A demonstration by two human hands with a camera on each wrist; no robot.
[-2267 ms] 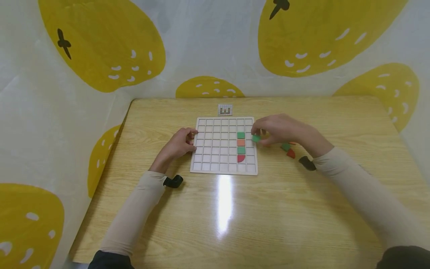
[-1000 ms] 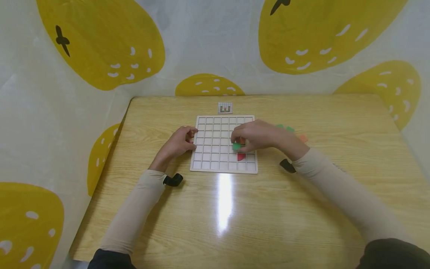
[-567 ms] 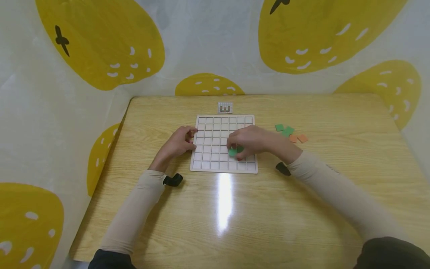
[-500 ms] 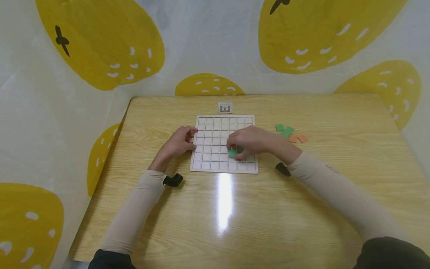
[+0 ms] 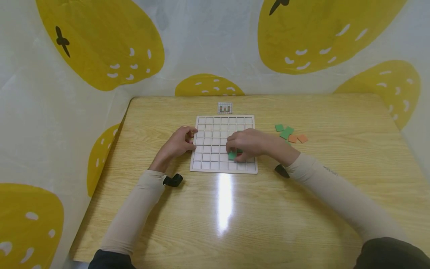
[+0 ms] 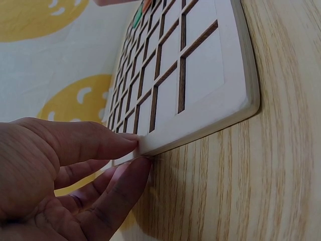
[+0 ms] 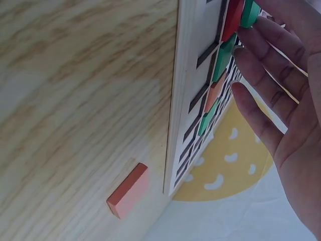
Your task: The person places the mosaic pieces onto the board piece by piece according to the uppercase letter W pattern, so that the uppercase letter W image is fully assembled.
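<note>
A pale board with a square grid (image 5: 215, 167) lies flat on the table. My left hand (image 5: 178, 142) holds its left edge, thumb and fingertips at the rim (image 6: 165, 142) in the left wrist view. My right hand (image 5: 250, 143) is over the board's right half and pinches a green square tile (image 5: 232, 155) at a cell, just left of a column of set tiles. In the right wrist view that column shows a red tile (image 7: 232, 19), a green one (image 7: 223, 59), an orange one (image 7: 214, 93) and another green one (image 7: 207, 118). My hand covers most of them in the head view.
Loose green tiles (image 5: 287, 132) and orange tiles (image 5: 302, 138) lie on the table right of the board. Behind the board lies a small card (image 5: 224, 108) with a printed grid pattern. A cloth (image 5: 208, 37) with yellow shapes hangs behind the table.
My right hand has carried the green tile from the board's right edge leftward onto the grid, then slightly toward me, to a cell beside the column. My left hand stays at the left edge.
</note>
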